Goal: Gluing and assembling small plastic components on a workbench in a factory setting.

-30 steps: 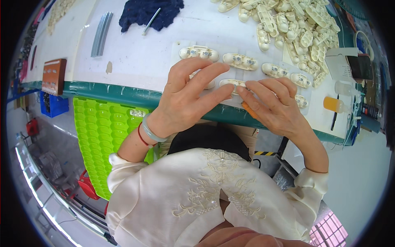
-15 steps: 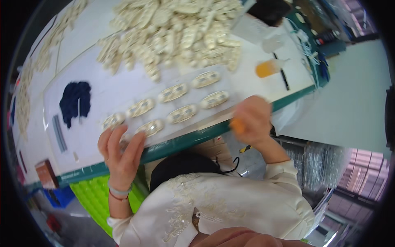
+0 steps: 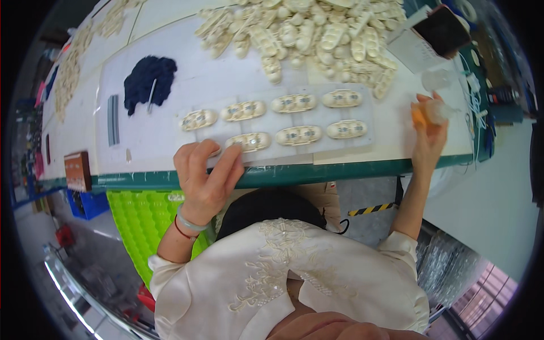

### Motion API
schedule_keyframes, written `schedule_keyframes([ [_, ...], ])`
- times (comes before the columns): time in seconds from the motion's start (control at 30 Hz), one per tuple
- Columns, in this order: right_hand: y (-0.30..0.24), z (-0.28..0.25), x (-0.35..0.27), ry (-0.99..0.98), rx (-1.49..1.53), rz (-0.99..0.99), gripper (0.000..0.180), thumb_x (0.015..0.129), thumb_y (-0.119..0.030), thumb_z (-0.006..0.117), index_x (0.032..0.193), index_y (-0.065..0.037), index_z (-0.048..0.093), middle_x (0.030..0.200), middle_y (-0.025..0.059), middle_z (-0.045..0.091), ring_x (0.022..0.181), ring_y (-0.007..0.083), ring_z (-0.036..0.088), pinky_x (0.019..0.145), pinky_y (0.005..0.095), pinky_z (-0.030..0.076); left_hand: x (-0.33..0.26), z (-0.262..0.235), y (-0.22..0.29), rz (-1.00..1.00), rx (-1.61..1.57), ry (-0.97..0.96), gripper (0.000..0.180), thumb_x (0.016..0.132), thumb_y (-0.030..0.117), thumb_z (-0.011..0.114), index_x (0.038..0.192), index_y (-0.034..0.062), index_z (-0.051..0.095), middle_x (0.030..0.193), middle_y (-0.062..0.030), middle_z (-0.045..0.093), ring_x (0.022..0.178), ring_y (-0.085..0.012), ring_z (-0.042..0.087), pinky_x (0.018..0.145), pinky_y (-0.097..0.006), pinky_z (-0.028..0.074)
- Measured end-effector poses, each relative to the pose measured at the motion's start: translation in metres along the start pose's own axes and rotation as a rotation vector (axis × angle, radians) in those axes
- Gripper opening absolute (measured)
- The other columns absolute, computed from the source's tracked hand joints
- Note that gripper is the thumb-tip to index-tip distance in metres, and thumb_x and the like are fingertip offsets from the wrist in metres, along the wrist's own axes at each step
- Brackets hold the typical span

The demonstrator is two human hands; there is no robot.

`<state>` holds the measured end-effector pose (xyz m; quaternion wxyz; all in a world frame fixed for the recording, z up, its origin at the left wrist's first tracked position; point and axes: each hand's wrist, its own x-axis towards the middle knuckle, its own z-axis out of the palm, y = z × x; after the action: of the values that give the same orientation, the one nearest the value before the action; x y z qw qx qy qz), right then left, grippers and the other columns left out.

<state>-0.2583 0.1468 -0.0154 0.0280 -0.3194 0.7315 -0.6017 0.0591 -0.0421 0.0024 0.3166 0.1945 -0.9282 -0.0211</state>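
Observation:
A translucent white tray (image 3: pixel 334 149) lies along the table's near edge, holding two rows of oval cream plastic parts with grey centres, such as this part (image 3: pixel 299 135). My left hand (image 3: pixel 207 178) rests over its near left corner, fingers spread and bent, fingertips touching the tray or the part there; they cover most of that spot. Right of the tray, my right hand (image 3: pixel 429 133) has its fingers round a small squeeze bottle (image 3: pixel 439 111) with orange contents and a clear top. Something orange also shows between the fingers; I cannot tell it from the bottle.
Loose cream parts (image 3: pixel 334 37) are heaped behind the tray. A dark blue clump (image 3: pixel 148 82) with a thin light stick on it lies left, near grey strips (image 3: pixel 113 120). A brown block (image 3: pixel 77 170) sits at the edge. A dark phone (image 3: pixel 442 31) and a clear cup (image 3: pixel 436 78) stand far right.
My right hand has moved away from the near table edge, out to the bottle on the right, and closed round it. My left hand stays at the tray corner. The whole view has shifted.

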Motion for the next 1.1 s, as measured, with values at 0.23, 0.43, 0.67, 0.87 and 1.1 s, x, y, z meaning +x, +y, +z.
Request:
schedule_keyframes([
  [0.23,-0.069,0.029,-0.022,-0.150,0.481,-0.084,0.057,0.085,-0.026,0.060,0.129,0.001,0.035,0.095,0.0141,0.055,0.070,0.0110,0.052,0.054,0.0195,0.041,-0.003,-0.001,-0.005,-0.006,-0.012,-0.017,0.035,0.059,0.005,0.075,0.092,0.0086,0.065,0.089,-0.0062,0.051,0.079,-0.0233,0.049,0.069,-0.034,0.040],
  [0.43,-0.060,0.044,-0.013,-0.276,1.360,0.344,0.051,0.085,-0.033,0.059,0.123,-0.004,0.043,0.087,0.0083,0.051,0.057,0.0097,0.035,0.047,0.0184,0.028,-0.006,-0.001,-0.002,0.002,0.051,-0.043,0.033,0.065,0.008,0.071,0.097,0.0052,0.064,0.071,-0.0020,0.047,0.063,-0.0183,0.045,0.057,-0.032,0.035],
  [0.67,-0.083,0.096,-0.012,-0.218,1.114,0.551,0.053,0.084,-0.040,0.059,0.122,-0.006,0.045,0.120,0.0131,0.050,0.064,0.0136,0.046,0.040,0.0185,0.036,-0.010,-0.018,0.003,0.025,0.028,-0.185,0.036,0.071,0.005,0.059,0.105,-0.0071,0.059,0.060,-0.0017,0.041,0.053,-0.0150,0.042,0.049,-0.029,0.032],
  [0.87,-0.099,0.152,-0.023,-0.490,0.786,0.514,0.053,0.087,-0.040,0.053,0.122,-0.003,0.042,0.117,0.0168,0.051,0.065,0.0155,0.055,0.038,0.0213,0.041,-0.012,-0.012,0.009,0.083,0.077,-0.133,0.040,0.066,0.007,0.056,0.101,-0.0125,0.058,0.060,-0.0021,0.047,0.051,-0.0117,0.039,0.047,-0.026,0.030],
  [1.1,-0.122,0.207,-0.031,-0.664,0.161,-0.343,0.034,0.080,-0.013,0.062,0.106,0.002,0.048,0.103,0.0161,0.053,0.077,0.0204,0.057,0.048,0.0226,0.048,-0.024,-0.003,0.004,0.036,0.007,-0.091,0.041,0.068,0.008,0.055,0.105,-0.0104,0.059,0.058,0.0008,0.043,0.051,-0.0105,0.037,0.048,-0.025,0.029],
])
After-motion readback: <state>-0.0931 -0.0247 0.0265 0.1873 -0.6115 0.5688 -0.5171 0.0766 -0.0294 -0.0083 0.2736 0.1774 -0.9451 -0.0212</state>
